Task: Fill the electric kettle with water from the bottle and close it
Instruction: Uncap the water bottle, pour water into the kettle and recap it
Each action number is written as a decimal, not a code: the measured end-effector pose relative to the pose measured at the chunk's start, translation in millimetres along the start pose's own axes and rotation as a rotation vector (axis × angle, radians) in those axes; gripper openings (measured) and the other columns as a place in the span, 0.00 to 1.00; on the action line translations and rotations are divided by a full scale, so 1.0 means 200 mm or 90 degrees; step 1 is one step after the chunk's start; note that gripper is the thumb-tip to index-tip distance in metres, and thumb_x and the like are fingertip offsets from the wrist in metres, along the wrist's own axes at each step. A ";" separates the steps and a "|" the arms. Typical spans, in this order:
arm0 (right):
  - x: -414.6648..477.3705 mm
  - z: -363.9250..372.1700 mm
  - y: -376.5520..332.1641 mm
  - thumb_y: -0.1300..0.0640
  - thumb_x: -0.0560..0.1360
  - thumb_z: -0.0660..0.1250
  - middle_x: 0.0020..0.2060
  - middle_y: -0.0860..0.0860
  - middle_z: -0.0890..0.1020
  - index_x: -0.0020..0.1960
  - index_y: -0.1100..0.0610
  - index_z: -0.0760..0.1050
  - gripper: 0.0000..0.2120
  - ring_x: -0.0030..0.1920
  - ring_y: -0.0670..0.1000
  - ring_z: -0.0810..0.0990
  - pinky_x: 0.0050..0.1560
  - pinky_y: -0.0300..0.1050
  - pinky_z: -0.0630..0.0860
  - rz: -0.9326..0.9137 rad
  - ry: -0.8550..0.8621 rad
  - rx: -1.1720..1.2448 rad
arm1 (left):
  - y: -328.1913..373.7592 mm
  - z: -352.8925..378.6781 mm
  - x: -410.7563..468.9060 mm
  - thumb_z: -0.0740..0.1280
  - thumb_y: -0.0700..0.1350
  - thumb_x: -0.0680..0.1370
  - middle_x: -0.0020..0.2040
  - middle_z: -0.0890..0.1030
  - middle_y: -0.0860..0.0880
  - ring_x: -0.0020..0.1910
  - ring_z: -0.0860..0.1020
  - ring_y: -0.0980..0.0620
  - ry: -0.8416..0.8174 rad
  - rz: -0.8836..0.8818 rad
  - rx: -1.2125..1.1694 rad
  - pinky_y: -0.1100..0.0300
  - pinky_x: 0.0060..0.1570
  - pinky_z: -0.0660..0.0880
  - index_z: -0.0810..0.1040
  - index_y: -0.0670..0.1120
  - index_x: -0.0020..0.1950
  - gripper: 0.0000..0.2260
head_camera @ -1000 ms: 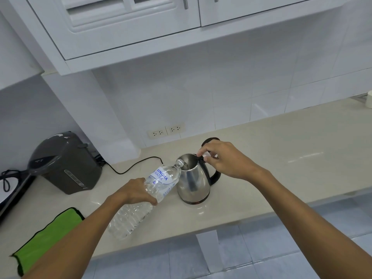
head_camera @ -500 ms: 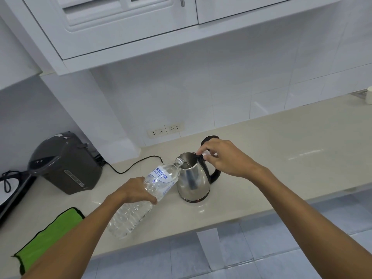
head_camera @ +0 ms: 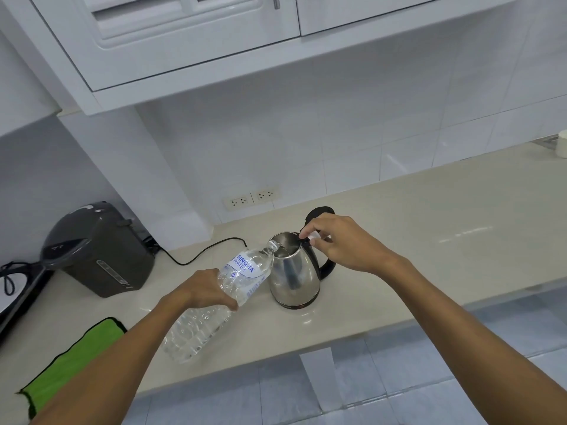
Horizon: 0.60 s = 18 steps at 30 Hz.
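A steel electric kettle (head_camera: 294, 277) stands on the beige counter (head_camera: 429, 240), and its black lid (head_camera: 319, 212) is flipped up behind the opening. My left hand (head_camera: 202, 289) grips a clear plastic water bottle (head_camera: 245, 271) around its middle. The bottle is tilted, with its open mouth at the kettle's rim. My right hand (head_camera: 343, 243) rests at the top of the kettle's handle by the lid hinge. It pinches a small white bottle cap (head_camera: 313, 237) between thumb and fingers.
A dark grey hot-water pot (head_camera: 98, 253) sits at the left, and its black cord (head_camera: 199, 253) runs toward the wall sockets (head_camera: 251, 197). A green cloth (head_camera: 73, 357) lies at the counter's front left. A white cup (head_camera: 561, 144) stands far right. Cabinets hang overhead.
Both hands keep the same pose. The bottle stays tilted with its mouth at the kettle's opening. Only the view has shifted slightly.
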State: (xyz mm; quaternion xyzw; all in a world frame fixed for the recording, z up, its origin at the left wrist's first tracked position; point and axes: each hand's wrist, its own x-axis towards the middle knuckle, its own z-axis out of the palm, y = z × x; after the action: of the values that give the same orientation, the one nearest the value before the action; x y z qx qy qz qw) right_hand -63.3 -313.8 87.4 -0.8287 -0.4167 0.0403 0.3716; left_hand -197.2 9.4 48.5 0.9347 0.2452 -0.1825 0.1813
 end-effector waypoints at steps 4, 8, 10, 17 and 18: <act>0.01 0.01 -0.01 0.58 0.81 0.67 0.52 0.46 0.79 0.58 0.47 0.82 0.10 0.49 0.45 0.79 0.55 0.40 0.76 0.004 -0.001 0.011 | -0.01 -0.01 0.00 0.82 0.62 0.55 0.50 0.85 0.54 0.48 0.84 0.56 0.005 -0.003 -0.008 0.58 0.49 0.82 0.80 0.53 0.56 0.33; 0.02 0.03 -0.03 0.55 0.81 0.67 0.52 0.47 0.80 0.58 0.46 0.82 0.09 0.50 0.47 0.81 0.56 0.43 0.78 0.018 0.013 0.032 | -0.01 0.00 0.00 0.83 0.61 0.57 0.50 0.85 0.54 0.49 0.83 0.56 0.007 0.001 -0.027 0.60 0.46 0.80 0.80 0.53 0.55 0.31; 0.02 0.04 -0.04 0.54 0.82 0.66 0.51 0.45 0.81 0.58 0.46 0.82 0.08 0.49 0.44 0.82 0.52 0.40 0.77 0.026 0.025 0.052 | -0.01 0.01 0.00 0.84 0.58 0.60 0.50 0.85 0.54 0.49 0.83 0.56 0.011 0.005 -0.042 0.61 0.43 0.77 0.80 0.53 0.54 0.27; 0.03 0.09 -0.08 0.53 0.83 0.65 0.44 0.43 0.84 0.57 0.49 0.81 0.06 0.43 0.42 0.84 0.48 0.38 0.79 0.049 0.038 0.108 | -0.02 0.09 0.00 0.83 0.55 0.62 0.49 0.86 0.55 0.49 0.84 0.57 0.018 0.017 -0.103 0.62 0.44 0.79 0.81 0.53 0.56 0.25; 0.03 0.10 -0.09 0.53 0.83 0.66 0.45 0.43 0.84 0.57 0.49 0.81 0.06 0.43 0.41 0.83 0.46 0.36 0.79 0.049 0.037 0.106 | -0.02 0.11 -0.01 0.83 0.54 0.62 0.49 0.86 0.55 0.48 0.84 0.57 0.020 0.020 -0.118 0.63 0.44 0.78 0.81 0.53 0.56 0.25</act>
State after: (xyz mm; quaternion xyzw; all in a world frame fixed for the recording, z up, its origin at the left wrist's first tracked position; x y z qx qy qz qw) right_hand -78.0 -291.5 85.9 -0.8110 -0.3688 0.0650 0.4495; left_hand -205.9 3.4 29.5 0.9204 0.2491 -0.1414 0.2661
